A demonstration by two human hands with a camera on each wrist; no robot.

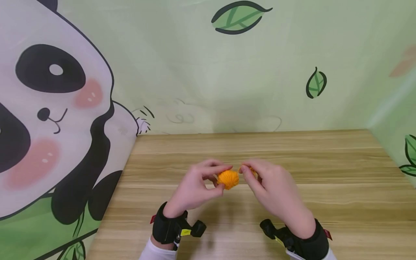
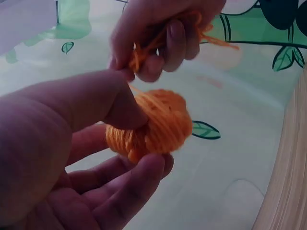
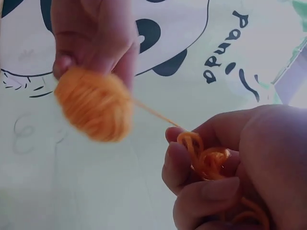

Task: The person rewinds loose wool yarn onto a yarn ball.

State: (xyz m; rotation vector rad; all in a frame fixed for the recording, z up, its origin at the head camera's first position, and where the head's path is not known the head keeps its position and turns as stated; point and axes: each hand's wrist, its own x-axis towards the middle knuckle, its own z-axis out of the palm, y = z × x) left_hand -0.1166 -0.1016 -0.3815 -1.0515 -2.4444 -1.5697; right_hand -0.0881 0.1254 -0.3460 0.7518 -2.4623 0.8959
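Note:
My left hand (image 1: 201,184) grips a small ball of orange yarn (image 1: 228,179) between thumb and fingertips, up over the wooden table. In the left wrist view the yarn ball (image 2: 160,122) shows its wound strands, the thumb lying across its near side. Just to the right, my right hand (image 1: 273,187) pinches loose yarn, its fingers curled round a loopy bunch (image 3: 211,160). From the ball a single taut strand (image 3: 156,114) runs to the right fingertips. A loose end (image 2: 220,42) sticks out past the right hand in the left wrist view.
Beneath both hands spreads a wood-grain table (image 1: 341,187). A pale green backdrop (image 1: 182,65) with printed leaves stands behind it, and a large printed panda (image 1: 81,47) fills the left side. Each wrist wears a black strap with a camera (image 1: 198,228).

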